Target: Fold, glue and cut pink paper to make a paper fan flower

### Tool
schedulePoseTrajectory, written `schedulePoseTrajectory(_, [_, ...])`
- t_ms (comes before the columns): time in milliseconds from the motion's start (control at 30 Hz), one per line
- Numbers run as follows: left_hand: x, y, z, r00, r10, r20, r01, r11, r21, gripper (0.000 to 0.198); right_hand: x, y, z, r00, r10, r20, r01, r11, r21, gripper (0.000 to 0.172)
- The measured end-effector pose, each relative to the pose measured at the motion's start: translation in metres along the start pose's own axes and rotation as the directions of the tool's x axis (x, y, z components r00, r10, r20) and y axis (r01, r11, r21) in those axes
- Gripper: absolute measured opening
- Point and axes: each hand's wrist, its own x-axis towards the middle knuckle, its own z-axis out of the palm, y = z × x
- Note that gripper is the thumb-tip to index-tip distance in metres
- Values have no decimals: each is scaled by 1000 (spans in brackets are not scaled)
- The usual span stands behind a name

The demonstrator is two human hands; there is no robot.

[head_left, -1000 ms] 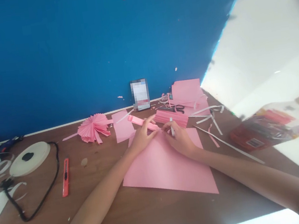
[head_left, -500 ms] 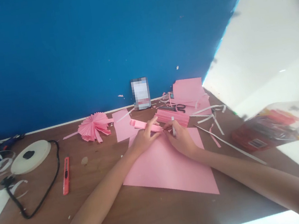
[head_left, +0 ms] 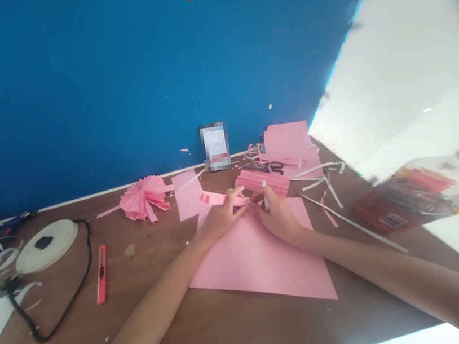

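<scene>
A narrow, pleated strip of pink paper point(head_left: 211, 198) lies between my hands, over a large flat pink sheet point(head_left: 263, 264). My left hand point(head_left: 224, 217) is closed on the strip near its right part. My right hand point(head_left: 278, 213) pinches at the strip's right end, its fingertips almost meeting the left ones. A small white paper strip point(head_left: 264, 184) sticks up by the right fingers; how it is held I cannot tell. Just behind rests another piece of pleated pink paper point(head_left: 261, 180).
On the left are a pink paper rosette point(head_left: 145, 200), a red box cutter point(head_left: 102, 274), a black cord point(head_left: 79, 298) and a round white object point(head_left: 48, 251). Scissors point(head_left: 275, 167), paper scraps and a plastic bag point(head_left: 415, 191) lie right. A blurred upright rectangle point(head_left: 216, 146) leans against the blue wall.
The left fingers have come down and closed more over the pleated strip. My right hand keeps nearly the same pinch. The whole view has shifted slightly.
</scene>
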Motion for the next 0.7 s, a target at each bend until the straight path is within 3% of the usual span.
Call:
schedulePoseTrajectory(433, [-5,-1,0,997,19,80,-26,996,87,48,0,6,2,1000,15,-5,-15,1000,20,13])
schedulePoseTrajectory(700, [-4,4,-2,996,68,57,-77,980,183,44,-1,5,3,1000,5,3,-5,1000,-11,17])
